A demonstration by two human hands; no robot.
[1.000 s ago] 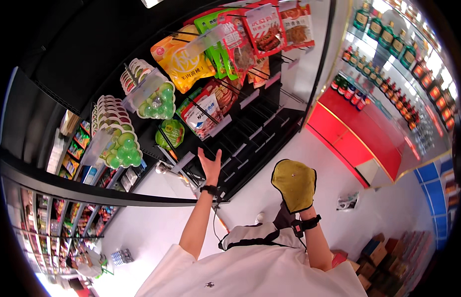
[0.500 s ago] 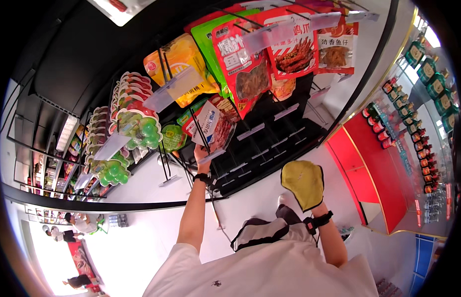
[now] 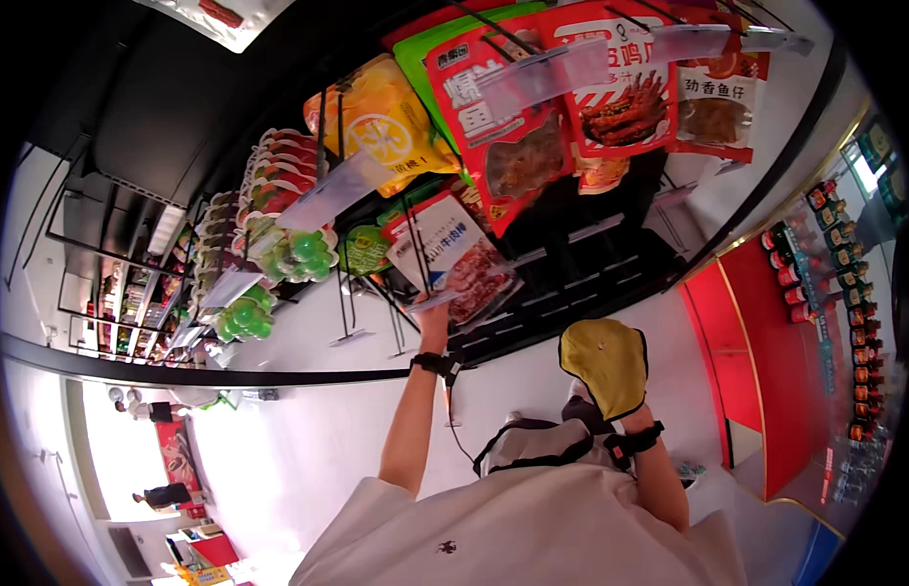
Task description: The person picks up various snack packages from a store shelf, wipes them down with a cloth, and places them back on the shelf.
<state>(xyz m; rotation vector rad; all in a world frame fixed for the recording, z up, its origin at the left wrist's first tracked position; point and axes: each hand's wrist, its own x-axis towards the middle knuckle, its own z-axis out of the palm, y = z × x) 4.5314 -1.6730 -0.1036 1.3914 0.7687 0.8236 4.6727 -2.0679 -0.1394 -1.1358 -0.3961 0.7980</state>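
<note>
My left hand (image 3: pixel 433 320) reaches up to the rack and grips the lower edge of a white and red snack bag (image 3: pixel 452 256) printed with meat pieces. The bag sits among the hooks, its face toward me; most of my fingers are hidden by it. Down by my legs, my right hand (image 3: pixel 634 420) has a yellow cloth (image 3: pixel 605 366) with dark edging, which covers its fingers. Above the left hand hang a yellow pouch (image 3: pixel 386 127) and a red bag (image 3: pixel 508 137). A round green package (image 3: pixel 366 249) is just left of the gripped bag.
Metal hooks with clear plastic label holders (image 3: pixel 342 190) jut from the black rack toward me. Fruit-shaped packs (image 3: pixel 303 256) hang at left. A red cabinet (image 3: pixel 742 342) and rows of bottles (image 3: pixel 855 322) stand at right. Distant people (image 3: pixel 166 496) are at lower left.
My view has turned, so the rack appears shifted right. The snack bag now faces me more squarely, with my left hand still at its lower edge. My right hand keeps the cloth.
</note>
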